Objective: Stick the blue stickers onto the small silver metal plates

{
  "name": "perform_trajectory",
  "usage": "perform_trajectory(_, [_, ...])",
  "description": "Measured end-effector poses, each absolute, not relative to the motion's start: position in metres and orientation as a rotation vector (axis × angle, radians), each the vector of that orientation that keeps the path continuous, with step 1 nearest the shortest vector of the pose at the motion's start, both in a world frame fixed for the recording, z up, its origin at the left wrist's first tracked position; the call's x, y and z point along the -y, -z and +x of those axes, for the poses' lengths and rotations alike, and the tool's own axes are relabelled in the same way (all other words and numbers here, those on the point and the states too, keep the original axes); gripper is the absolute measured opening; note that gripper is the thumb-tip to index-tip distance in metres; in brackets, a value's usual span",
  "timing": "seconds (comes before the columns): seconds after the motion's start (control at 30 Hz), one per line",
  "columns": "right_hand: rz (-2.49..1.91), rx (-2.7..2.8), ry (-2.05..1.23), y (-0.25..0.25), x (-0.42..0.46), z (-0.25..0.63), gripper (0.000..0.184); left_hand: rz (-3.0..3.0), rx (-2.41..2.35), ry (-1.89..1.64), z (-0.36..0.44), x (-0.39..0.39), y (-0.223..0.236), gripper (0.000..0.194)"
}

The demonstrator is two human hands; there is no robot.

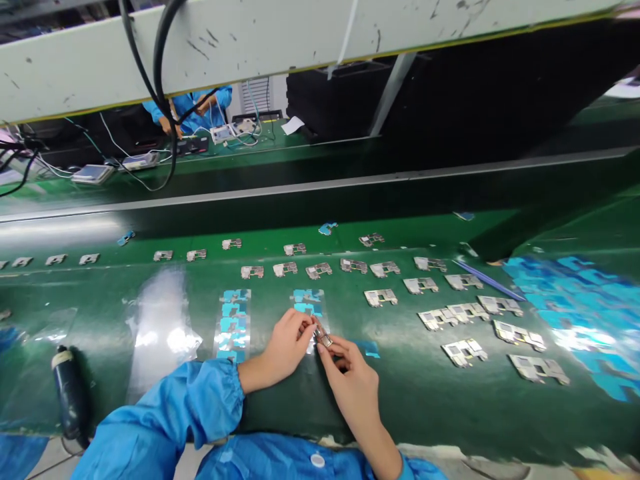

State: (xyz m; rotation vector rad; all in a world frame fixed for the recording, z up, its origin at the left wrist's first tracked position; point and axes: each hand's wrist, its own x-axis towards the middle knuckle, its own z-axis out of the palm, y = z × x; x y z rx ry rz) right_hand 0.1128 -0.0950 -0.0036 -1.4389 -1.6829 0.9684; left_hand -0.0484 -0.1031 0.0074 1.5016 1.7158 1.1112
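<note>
Metal circuit board (pixel 323 339) pinched between both hands, blue film pieces close by

Metal circuit board is at the near side of the green counter (pixel 425 407), right at the lower end of a clear strip carrying blue film pieces (pixel 307 303). From here you can't tell if it rests on that strip or is lifted just off it. The left hand (pixel 286 347) is closed around the board's left side, fingers curled in. The right hand (pixel 353 387) grips it from the lower right between thumb and forefinger. Both hands touch each other at the board, and both blue sleeves (pixel 195 407) are gathered at the wrist.

Just left of them lies a second clear strip of blue film pieces (pixel 235 327), then a loose clear plastic sheet (pixel 160 333). A single blue film piece (pixel 367 348) sits just beside the right hand. Further out, similar metal boards (pixel 380 297) are laid in loose rows across the counter, thickest to the right. A blue stick (pixel 487 280) lies among them, and a big patch of blue film (pixel 575 313) covers the far right. A dark cylindrical bottle (pixel 67 390) stands at the left. Past a white overhead beam (pixel 150 57), a co-worker in blue (pixel 193 107) works at a separate bench, well apart, among wired devices (pixel 230 133).
</note>
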Motion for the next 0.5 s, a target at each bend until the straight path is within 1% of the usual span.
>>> perform_trajectory(0.1, [-1.411,1.716,-0.925,0.0051,0.0962,0.1128,0.033,1.617,-1.706,-1.086,-0.048,0.1049,-0.007,0.017])
perform_trajectory(0.23, [-1.368,1.775,-0.859,0.0058,0.0978,0.1116,0.031,1.653,-1.736,-1.098,-0.0461,0.1066,-0.0071,0.011])
perform_trajectory(0.37, [-1.385,1.768,-0.858,0.0035,0.0986,0.1098,0.031,1.696,-1.733,-1.063,-0.047,0.1053,-0.006,0.018])
perform_trajectory(0.5, [-1.44,1.702,-0.922,0.0027,0.0974,0.1086,0.033,1.587,-1.73,-1.082,-0.05,0.1037,-0.0051,0.018])
